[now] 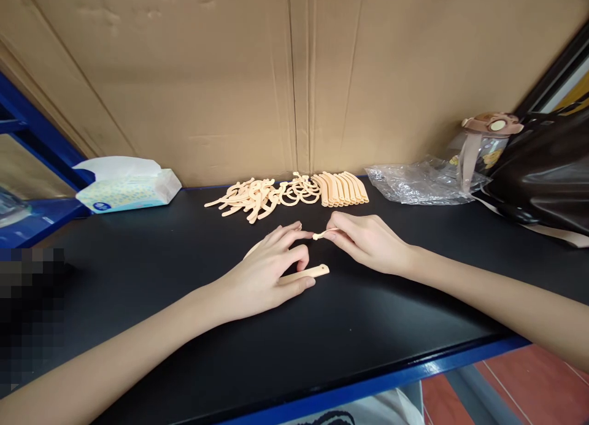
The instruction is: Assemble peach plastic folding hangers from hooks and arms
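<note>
My left hand (271, 268) rests palm down on the black table. A flat, pale beige plastic strip (317, 271), with a small hole near its rounded end, sticks out between its thumb and bent index finger; the palm hides the rest. Another thin beige edge (252, 249) shows beyond that hand. Across from it, my right hand (370, 241) pinches a small, slender beige plastic piece (322, 233) with a knobbed tip. One outstretched left finger meets that tip or comes very close; I cannot tell if they touch.
At the back lie a loose heap of curved beige pieces (253, 198), several ring-shaped pieces (301, 192) and a row of beige handle-like pieces (340, 189). A tissue pack (129, 186) is left. Right are clear plastic bags (414, 183), a bottle (490, 143) and a dark bag (547, 167).
</note>
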A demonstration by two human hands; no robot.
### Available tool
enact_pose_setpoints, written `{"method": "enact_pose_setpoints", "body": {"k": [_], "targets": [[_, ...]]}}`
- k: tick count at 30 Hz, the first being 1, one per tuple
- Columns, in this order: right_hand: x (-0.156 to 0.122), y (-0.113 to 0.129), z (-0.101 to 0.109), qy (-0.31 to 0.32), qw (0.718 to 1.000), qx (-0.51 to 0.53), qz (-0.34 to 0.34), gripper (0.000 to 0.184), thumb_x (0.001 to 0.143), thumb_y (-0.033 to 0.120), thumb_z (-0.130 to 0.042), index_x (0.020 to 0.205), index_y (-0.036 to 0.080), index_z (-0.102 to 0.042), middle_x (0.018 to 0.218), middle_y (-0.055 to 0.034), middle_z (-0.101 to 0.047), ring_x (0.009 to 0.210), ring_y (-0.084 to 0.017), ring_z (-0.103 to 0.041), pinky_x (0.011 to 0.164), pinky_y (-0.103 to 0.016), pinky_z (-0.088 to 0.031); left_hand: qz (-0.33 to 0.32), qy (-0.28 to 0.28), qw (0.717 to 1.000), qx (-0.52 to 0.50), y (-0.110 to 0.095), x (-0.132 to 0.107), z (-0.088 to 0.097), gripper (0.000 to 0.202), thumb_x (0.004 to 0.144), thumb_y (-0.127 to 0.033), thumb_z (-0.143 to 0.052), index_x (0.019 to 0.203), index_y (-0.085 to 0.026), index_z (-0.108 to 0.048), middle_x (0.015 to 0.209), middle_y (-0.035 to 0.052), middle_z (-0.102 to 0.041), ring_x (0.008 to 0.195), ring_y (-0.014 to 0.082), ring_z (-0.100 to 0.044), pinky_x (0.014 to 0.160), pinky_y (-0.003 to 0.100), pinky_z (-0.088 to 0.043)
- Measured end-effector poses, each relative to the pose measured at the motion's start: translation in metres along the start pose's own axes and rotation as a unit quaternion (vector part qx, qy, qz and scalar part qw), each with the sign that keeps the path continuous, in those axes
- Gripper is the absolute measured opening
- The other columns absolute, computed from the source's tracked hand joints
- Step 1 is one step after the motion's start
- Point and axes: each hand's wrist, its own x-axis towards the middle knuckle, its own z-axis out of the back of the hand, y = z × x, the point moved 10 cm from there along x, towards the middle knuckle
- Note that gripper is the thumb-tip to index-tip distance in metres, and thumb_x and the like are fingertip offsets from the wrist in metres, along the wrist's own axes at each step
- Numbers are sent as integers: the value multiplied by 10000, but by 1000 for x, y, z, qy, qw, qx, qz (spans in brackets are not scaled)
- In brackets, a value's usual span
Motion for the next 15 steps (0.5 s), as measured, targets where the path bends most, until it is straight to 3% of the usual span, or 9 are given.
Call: {"method": "enact_pose_setpoints", "body": {"k": [4, 15], "targets": [[1, 0, -10, 40, 999, 18, 8, 354, 1005, 355, -245, 926, 185, -545, 880, -32, -557, 697, -120, -551, 636, -238, -398, 0, -4, 1000, -7, 0, 2, 2, 223, 954, -344, -418, 782, -206, -453, 1286, 61, -513, 1368, 235, -280, 1075, 455, -331], [1, 1, -16, 70, 997, 30, 5, 286, 975, 268, -321, 886, 161, -572, 801, -28, -558, 718, -133, -522, 653, -243, -383, 35, -52, 998, -10, 8, 2, 10, 258, 974, -358, -351, 763, -214, -383, 1272, 84, -496, 1308, 214, -347, 996, 420, -409]]}}
